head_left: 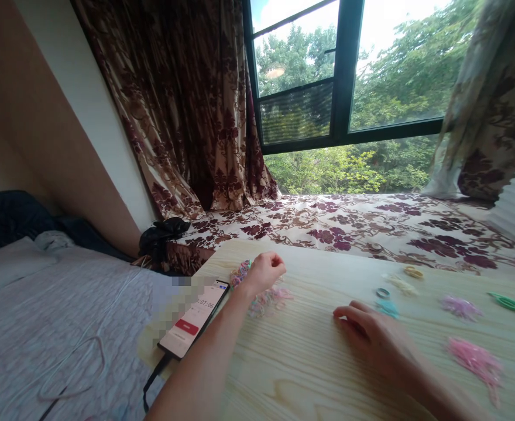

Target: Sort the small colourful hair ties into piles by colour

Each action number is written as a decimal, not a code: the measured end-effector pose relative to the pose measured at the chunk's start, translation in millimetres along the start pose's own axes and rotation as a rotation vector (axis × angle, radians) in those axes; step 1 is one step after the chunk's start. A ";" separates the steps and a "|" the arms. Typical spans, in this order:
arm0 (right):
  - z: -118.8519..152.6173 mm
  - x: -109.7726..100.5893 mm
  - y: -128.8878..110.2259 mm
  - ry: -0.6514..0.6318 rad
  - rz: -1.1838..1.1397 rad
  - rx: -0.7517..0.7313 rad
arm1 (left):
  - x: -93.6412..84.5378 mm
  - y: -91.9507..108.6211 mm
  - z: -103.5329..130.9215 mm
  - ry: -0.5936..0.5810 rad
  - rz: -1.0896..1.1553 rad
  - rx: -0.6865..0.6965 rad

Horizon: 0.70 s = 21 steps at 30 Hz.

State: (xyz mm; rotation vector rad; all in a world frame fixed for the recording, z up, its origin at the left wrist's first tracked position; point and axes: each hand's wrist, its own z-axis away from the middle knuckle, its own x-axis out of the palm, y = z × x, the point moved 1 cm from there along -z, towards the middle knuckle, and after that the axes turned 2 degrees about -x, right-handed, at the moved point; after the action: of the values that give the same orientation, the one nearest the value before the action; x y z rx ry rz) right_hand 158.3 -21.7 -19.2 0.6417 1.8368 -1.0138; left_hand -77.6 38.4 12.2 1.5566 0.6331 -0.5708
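Just left of centre in the frame: a loose heap of small multicoloured bands (pixel 264 303), scattered at the left of and below the left hand (pixel 264 273), without one clear long axis; well apart from the right hand (pixel 371 330). Left fingertips pressed together; impossible to tell whether pinching anything. Right fingers curled, undersides hidden, near a small turquoise bundle (pixel 388 309) at lower right. Underneath, a pale wood-grain tabletop (pixel 301 356); beyond, a flower-patterned window seat (pixel 328 225) and, upper right, a dark-framed window (pixel 342 88).

Phone (pixel 191 320) w/ blk cable (pixel 157 368), floral curtain (pixel 170 105) by window (pixel 342 76), blk bundle (pixel 161 237) nr bed (pixel 55 304) w/ wht cord (pixel 103 351)
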 end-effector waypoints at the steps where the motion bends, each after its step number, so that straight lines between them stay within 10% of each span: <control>1: -0.2 0.1 0.0 0.002 -0.001 0.003 | 1.8 2.0 0.3 -0.022 0.060 -0.009; 10: -1.2 -2.9 0.4 0.081 -0.103 0.009 | 56.8 28.9 26.0 -0.323 0.437 -0.089; 21: -5.4 1.4 1.6 0.253 -0.441 0.118 | 53.6 33.4 33.1 -0.456 0.657 -0.129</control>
State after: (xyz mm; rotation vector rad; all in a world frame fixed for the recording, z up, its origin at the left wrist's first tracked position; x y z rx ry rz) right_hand 156.5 -16.3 -19.7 0.4569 2.2128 -1.3864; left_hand -15.5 7.0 -3.3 1.3445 -0.1897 -0.3496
